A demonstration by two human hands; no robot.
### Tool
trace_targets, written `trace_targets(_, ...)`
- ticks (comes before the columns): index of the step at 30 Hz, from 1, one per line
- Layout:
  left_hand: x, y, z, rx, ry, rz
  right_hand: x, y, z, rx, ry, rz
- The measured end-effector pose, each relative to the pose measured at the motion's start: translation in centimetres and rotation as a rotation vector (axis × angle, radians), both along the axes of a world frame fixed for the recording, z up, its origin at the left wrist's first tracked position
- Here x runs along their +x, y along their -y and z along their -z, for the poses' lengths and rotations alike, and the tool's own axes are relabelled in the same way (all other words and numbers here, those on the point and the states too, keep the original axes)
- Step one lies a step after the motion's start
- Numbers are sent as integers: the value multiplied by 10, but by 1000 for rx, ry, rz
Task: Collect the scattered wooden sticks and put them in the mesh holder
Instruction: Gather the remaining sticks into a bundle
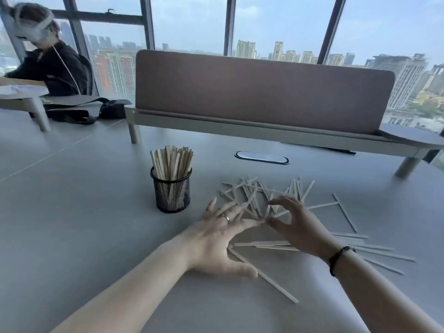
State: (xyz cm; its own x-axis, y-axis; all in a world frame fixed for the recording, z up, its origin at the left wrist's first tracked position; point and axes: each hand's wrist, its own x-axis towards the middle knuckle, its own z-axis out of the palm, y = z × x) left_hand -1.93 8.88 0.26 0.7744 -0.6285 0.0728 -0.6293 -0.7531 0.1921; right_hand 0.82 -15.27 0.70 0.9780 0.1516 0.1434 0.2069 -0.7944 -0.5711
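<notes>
A black mesh holder stands upright on the grey table, packed with several wooden sticks. To its right lies a scattered pile of wooden sticks, with more strewn toward the right and front. My left hand, wearing a ring, is spread flat with fingers apart at the pile's near left edge, holding nothing. My right hand hovers over the pile's front, thumb and fingers curved apart around no stick that I can see. One long stick runs out from under my left hand.
A padded desk divider on a raised shelf stands behind the sticks. An oval cable port sits in the table. A seated person wearing a headset is at the far left, with a dark bag nearby.
</notes>
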Motion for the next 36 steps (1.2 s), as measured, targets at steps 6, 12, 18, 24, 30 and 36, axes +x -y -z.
trace_targets(6,4,25,9,54,-108,-8,-30,72,11,-249,67,132)
trace_targets(12,12,51,9,-24,-89,-66,-22,77,22,-205,39,196)
trace_targets(18,13,63,9,-143,12,-69,-12,19,19,114,79,123)
trace_targets(24,18,53,9,-151,86,-111,-22,5,11,43,314,2)
trace_targets(30,26,25,5,8,-65,-276,5,79,22,-201,158,528)
trace_targets(36,34,19,15,83,-143,-310,18,86,30,-199,-60,551)
